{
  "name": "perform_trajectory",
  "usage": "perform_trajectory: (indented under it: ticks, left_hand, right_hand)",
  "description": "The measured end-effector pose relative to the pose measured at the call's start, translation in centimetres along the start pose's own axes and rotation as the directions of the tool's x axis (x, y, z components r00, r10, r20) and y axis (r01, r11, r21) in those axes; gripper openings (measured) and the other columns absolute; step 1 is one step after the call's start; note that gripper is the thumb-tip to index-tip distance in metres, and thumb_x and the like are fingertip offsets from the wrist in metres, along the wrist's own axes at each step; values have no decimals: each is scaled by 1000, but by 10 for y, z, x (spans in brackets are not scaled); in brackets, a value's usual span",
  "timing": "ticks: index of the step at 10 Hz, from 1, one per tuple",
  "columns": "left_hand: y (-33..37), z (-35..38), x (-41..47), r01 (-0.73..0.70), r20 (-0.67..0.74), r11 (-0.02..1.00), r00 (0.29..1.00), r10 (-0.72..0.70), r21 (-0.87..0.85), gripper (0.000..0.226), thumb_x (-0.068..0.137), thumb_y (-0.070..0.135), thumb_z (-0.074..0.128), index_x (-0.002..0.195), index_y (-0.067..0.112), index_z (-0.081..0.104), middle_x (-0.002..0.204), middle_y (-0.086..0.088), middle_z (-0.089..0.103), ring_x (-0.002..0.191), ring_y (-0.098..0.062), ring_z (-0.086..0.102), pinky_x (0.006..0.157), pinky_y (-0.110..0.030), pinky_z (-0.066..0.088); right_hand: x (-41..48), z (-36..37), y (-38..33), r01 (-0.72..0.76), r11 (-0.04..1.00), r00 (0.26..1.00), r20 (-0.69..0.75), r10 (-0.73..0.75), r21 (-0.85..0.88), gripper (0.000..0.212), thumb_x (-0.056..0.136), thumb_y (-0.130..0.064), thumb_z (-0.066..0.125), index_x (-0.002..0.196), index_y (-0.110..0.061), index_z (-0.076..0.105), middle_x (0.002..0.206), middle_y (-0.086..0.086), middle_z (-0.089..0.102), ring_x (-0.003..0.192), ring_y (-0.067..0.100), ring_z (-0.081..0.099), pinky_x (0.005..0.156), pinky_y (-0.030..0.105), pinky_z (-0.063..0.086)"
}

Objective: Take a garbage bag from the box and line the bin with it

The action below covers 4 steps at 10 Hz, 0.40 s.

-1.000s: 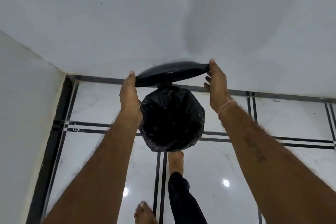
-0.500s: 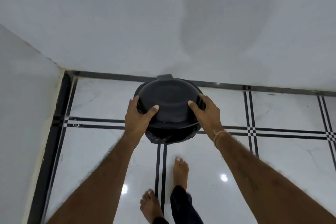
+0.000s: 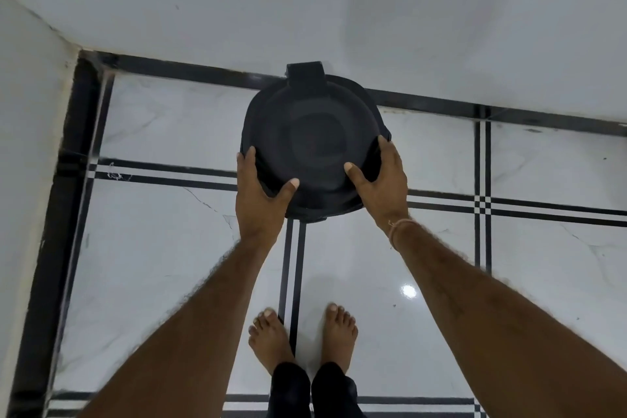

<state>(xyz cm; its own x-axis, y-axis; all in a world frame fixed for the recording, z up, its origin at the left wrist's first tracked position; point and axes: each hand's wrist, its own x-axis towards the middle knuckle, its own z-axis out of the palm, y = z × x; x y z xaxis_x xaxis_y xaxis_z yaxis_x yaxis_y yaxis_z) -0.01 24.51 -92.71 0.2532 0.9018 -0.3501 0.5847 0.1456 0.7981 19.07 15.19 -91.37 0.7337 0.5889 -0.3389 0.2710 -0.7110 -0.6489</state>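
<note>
A round black bin stands on the floor against the far wall, with its black lid [image 3: 314,142] down over the top. The hinge block [image 3: 304,71] sits at the lid's far edge. My left hand [image 3: 259,197] grips the lid's near left rim, thumb on top. At the near right rim my right hand [image 3: 378,180] holds on the same way. The garbage bag inside is hidden by the lid; only a thin dark edge [image 3: 307,216] shows below the front rim. No box is in view.
White marble floor [image 3: 169,248] with black inlay lines runs all around. White walls stand behind the bin [image 3: 339,10] and at the left [image 3: 23,146], forming a corner. My bare feet [image 3: 271,339] are just in front of the bin.
The lid was raised a second ago with the bag-lined opening showing. It has come down flat over the bin, both hands following it. My feet now stand side by side.
</note>
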Motion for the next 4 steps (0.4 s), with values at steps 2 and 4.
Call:
perform_trajectory:
  ticks: [2,4]
  left_hand:
    - [60,-41,-19,-39,45,991,998,33,128,96,80,57,75,158,25,29,166,-6,32,152,-28,32,118,-53,38]
    - [235,-151,-72,-303,-50,926,946,321,224,83,92,50,69,161,25,30,169,-2,26,155,-23,26,121,-45,29]
  right_hand:
    - [-23,-57,-45,106,994,994,45,-105,-29,72,94,-55,61,154,-23,37,159,4,41,150,26,36,120,43,37]
    - [-81,-198,-162,334,943,940,-83,-332,8,60,100,-46,58,155,-24,42,165,0,35,154,17,29,123,35,28]
